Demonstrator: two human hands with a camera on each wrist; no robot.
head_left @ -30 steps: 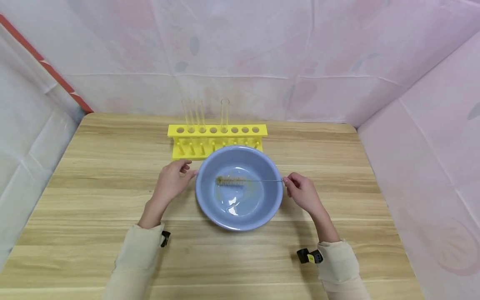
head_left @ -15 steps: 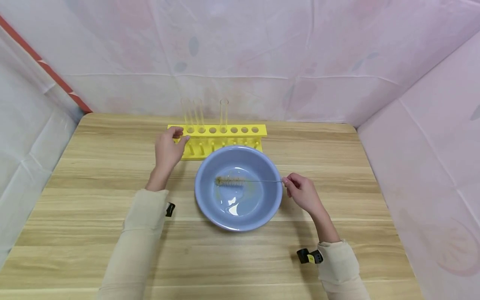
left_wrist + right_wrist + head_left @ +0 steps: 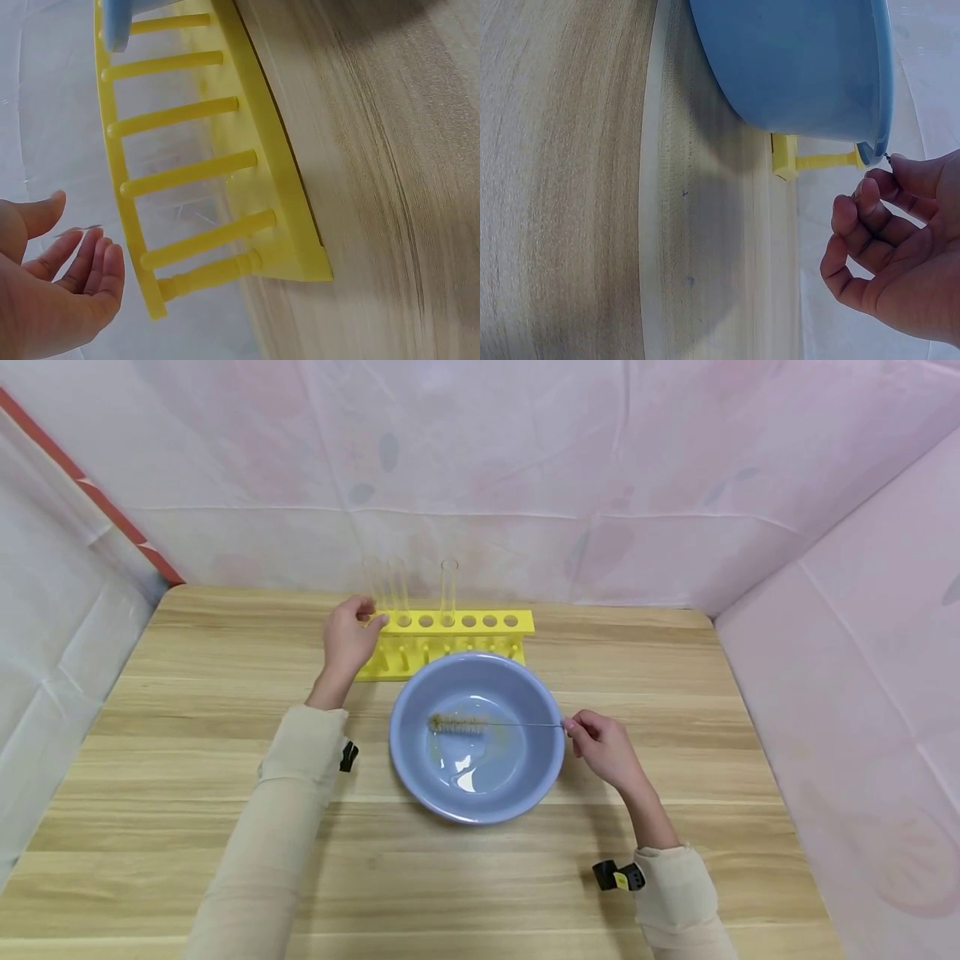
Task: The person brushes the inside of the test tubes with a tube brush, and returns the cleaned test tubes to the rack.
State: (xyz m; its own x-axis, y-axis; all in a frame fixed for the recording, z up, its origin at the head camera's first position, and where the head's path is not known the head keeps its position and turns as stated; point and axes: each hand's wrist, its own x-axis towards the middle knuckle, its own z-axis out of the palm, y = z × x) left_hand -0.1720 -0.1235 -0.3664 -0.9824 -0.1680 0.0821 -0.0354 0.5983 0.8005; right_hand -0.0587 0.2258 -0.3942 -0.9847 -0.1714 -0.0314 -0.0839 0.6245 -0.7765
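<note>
- A person's left hand (image 3: pixel 351 637) is hovering at the left end of a long yellow test-tube rack (image 3: pixel 437 623), thumb and fingers curving loosely apart; a faint clear rim is showing in the gap, though whether skin is meeting it is impossible to tell.
- Three slender, clear test tubes are standing in the rack's holes: a leftmost tube (image 3: pixel 375 585) nearest the hand, a second tube (image 3: pixel 398 587) just beside it, and a third tube (image 3: pixel 448 587) farther right.
- The right hand (image 3: pixel 606 747) is pinching the end of a tan bristle brush with a thin wire handle (image 3: pixel 461 724) between thumb and fingertip at the basin's rim.
- The brush's bristles are lying within a round blue basin (image 3: pixel 412 752), above what appears to be shallow water (image 3: pixel 483 777); the basin is sitting in front of the rack on a wood-grain table (image 3: pixel 450 885).
- The close pair is posing the likeliest hazard: fingers closing carelessly could knock the second tube.
- A slanted lift could be catching glass on the hole's edge, tipping the rack.
- The slim pinch is leaving little margin; a slip could drop the wire into the basin.
</note>
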